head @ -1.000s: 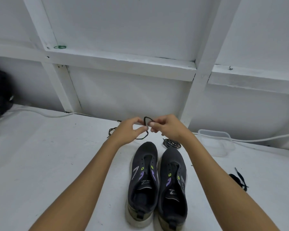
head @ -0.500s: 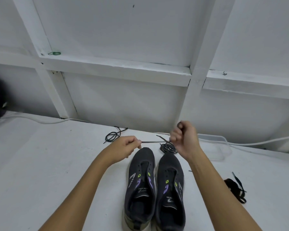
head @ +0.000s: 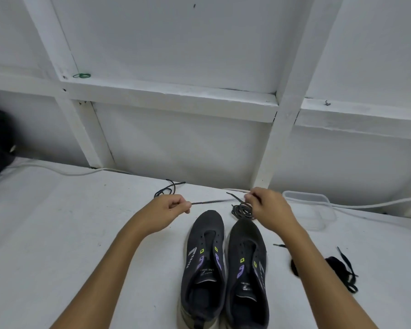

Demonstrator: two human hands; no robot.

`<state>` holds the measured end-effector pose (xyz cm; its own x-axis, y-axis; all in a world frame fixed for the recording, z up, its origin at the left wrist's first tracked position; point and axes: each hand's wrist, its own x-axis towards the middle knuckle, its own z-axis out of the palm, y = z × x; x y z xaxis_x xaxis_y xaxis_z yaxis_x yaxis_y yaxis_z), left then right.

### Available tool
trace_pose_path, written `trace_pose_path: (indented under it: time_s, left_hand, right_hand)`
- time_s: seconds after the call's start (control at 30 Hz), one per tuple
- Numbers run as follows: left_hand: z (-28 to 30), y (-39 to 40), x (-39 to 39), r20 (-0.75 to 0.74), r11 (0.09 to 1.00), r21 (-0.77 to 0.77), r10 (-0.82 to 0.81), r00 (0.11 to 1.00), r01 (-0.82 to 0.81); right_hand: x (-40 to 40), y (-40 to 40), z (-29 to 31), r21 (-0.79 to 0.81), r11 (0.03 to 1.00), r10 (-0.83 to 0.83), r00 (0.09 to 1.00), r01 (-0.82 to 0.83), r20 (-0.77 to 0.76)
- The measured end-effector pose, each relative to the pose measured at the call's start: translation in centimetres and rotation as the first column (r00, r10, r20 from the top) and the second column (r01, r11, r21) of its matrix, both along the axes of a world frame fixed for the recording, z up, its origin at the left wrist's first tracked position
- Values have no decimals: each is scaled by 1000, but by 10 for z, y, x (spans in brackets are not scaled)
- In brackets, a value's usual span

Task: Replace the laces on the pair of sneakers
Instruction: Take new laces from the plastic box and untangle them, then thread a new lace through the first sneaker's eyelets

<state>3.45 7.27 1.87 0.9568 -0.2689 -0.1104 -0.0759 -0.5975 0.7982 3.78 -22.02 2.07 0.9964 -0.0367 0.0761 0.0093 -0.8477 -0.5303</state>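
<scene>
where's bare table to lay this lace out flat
The table left of the sneakers is bare. It is crowded ahead at the coiled lace, and right by the black laces and plastic tub.

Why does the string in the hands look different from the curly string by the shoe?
The lace in the hands is pulled out in a line between the left hand and right hand; the coiled lace is wound in loops. The first is lifted and pinched; the coil lies loose on the white surface. Both are thin and dark.
</scene>
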Motion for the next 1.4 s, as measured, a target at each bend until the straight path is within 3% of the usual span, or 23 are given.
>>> trace_pose_path:
  time_s: [0.1, 0.17, 0.23, 0.3, 0.37, 0.47, 0.53, 0.67, 0.77, 0.87, 0.93, 1.0, 1.07, 1.17, 1.23, 1.33, 1.4]
  left_hand:
    - [0, 1, -1, 2, 1000, -5, 1, 1000, -1]
    - [2, -8, -4, 8, 1000, 7, -24, 1000, 24]
    - [5, -19, -6, 9, 999, 6, -50, 999, 50]
    - [7, -28, -7, 23, 998, -9, -66, 998, 66]
    - [9, -32, -7, 36, 997, -26, -72, 997, 73]
    - [11, -28, -9, 32, 994, -46, -93, 995, 94]
    - [11, -22, -10, 10, 993, -79, -84, 996, 85]
    - [12, -22, -12, -5, 988, -129, -83, 997, 82]
    - [13, -25, -13, 8, 992, -88, -90, 996, 91]
    - [9, -10, -12, -1, 999, -23, -49, 999, 49]
    - [5, 3, -12, -16, 1000, -24, -6, 1000, 6]
    - [4, 4, -13, -22, 1000, -13, -12, 1000, 12]
    - [6, -8, -13, -7, 998, -3, -59, 998, 59]
    - [10, -28, -13, 39, 994, -22, -110, 993, 111]
    - [12, -23, -12, 54, 994, -5, -108, 993, 108]
    - [7, 9, -14, 15, 999, 11, -34, 999, 34]
    - [3, 27, -16, -7, 1000, 21, 15, 1000, -15]
  right_hand:
    - [-6, -3, -1, 380, 920, -119, 992, 92, 49]
    - [-14, 10, -1, 411, 910, -152, 967, 57, 203]
    - [-20, 26, 0, 441, 895, -55, 964, -69, 261]
    - [-24, 41, 2, 391, 890, 161, 965, -233, 208]
    - [-26, 54, 1, 207, 912, 330, 934, -354, 139]
    - [-29, 61, 0, 49, 929, 358, 925, -366, 123]
    - [-31, 59, -2, 48, 930, 358, 928, -364, 101]
    - [-33, 64, -1, 219, 888, 391, 915, -404, 104]
    - [-30, 71, -7, 2, 936, 351, 935, -352, 48]
    - [-20, 49, -5, -132, 987, 86, 992, -97, -87]
    - [-16, 25, -7, -127, 992, -12, 995, 0, -95]
    - [-18, 21, -10, -46, 995, 87, 996, -88, -29]
    - [-26, 40, -8, 13, 954, 297, 954, -298, 31]
    - [-35, 70, -7, -17, 901, 434, 898, -434, 70]
    - [-35, 72, -3, -114, 930, 355, 934, -348, 42]
    - [-31, 42, 3, -234, 968, 79, 995, -92, -67]
    - [-31, 24, 4, -232, 972, -8, 988, -28, -151]
